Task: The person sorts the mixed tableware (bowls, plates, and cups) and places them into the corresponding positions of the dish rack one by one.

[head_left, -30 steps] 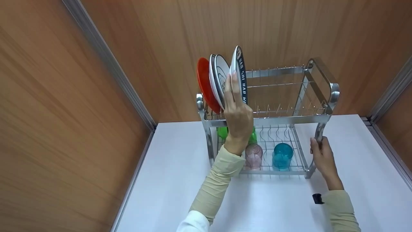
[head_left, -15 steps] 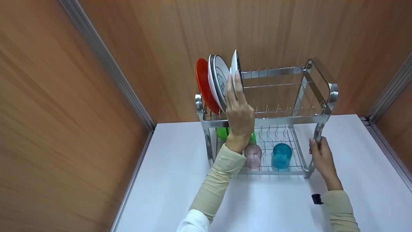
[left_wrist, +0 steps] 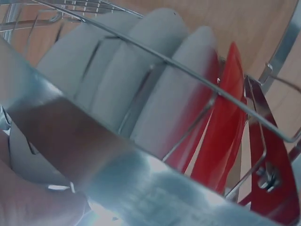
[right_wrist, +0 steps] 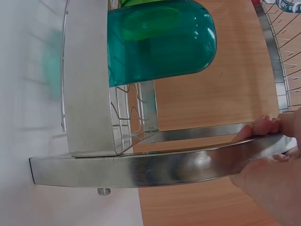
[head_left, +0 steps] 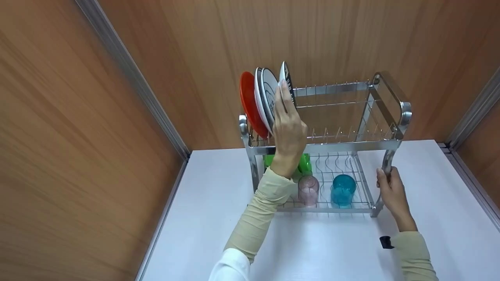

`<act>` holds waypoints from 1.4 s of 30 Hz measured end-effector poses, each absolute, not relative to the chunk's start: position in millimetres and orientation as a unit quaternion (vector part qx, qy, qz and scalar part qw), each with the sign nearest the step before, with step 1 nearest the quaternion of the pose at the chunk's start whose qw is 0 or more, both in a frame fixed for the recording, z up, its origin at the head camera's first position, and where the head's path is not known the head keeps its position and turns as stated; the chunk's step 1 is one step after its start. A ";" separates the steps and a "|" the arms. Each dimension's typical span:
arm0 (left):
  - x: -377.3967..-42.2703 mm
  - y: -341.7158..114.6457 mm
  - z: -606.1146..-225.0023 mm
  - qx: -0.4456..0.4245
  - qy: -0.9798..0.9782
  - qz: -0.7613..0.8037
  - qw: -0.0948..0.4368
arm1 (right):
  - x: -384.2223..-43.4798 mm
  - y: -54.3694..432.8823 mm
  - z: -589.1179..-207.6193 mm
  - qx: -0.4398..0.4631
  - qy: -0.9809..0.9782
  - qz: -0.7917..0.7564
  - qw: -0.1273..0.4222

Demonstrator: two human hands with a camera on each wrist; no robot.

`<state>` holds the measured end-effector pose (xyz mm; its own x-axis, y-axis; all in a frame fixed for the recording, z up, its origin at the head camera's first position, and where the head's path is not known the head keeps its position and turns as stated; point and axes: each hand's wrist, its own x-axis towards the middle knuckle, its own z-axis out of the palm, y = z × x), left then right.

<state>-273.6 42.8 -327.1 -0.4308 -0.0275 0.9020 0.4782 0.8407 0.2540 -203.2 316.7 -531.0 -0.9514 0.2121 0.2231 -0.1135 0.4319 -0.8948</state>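
Note:
My left hand (head_left: 289, 134) is at the upper tier of a metal dish rack (head_left: 351, 146), holding a white plate with a dark lettered rim (head_left: 288, 80). Its fingers lie along the plate; the thumb is hidden in the head view. Left of this plate stand white plates with dark rims (head_left: 268, 91) and a red plate (head_left: 250, 101), on edge and leaning. In the left wrist view, part of the hand (left_wrist: 37, 202) shows below the rack's front bar (left_wrist: 141, 174). My right hand (head_left: 392, 191) grips the rack's curved right leg (right_wrist: 188, 162), with fingers and thumb around it.
On the lower tier are a pink glass (head_left: 308, 191), a blue glass (head_left: 343, 190) and green glassware (head_left: 305, 164), partly behind the left forearm. The rack stands on a white table (head_left: 218, 218) against a wooden back wall (head_left: 195, 78).
The lettered plate has come down slightly and turned, so less of its dark lettered face shows than a second ago. My left hand shifts slightly with it; the right hand keeps its grip.

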 end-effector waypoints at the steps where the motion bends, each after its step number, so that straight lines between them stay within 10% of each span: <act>1: -274.5 42.7 -326.2 -0.138 -0.817 -0.242 0.505 | -203.5 317.1 -531.1 -0.030 -0.831 0.533 0.155; 13: -273.2 44.7 -320.3 -0.105 -0.887 -0.189 0.407 | -204.8 317.1 -531.5 -0.043 -0.830 0.539 0.138; 22: -273.4 38.9 -320.1 -0.020 -0.884 0.011 0.467 | -207.7 318.3 -531.6 -0.044 -0.830 0.538 0.141; 42: -278.2 24.6 -329.0 -0.069 -0.852 -0.096 0.510 | -207.2 319.2 -527.9 -0.057 -0.834 0.531 0.137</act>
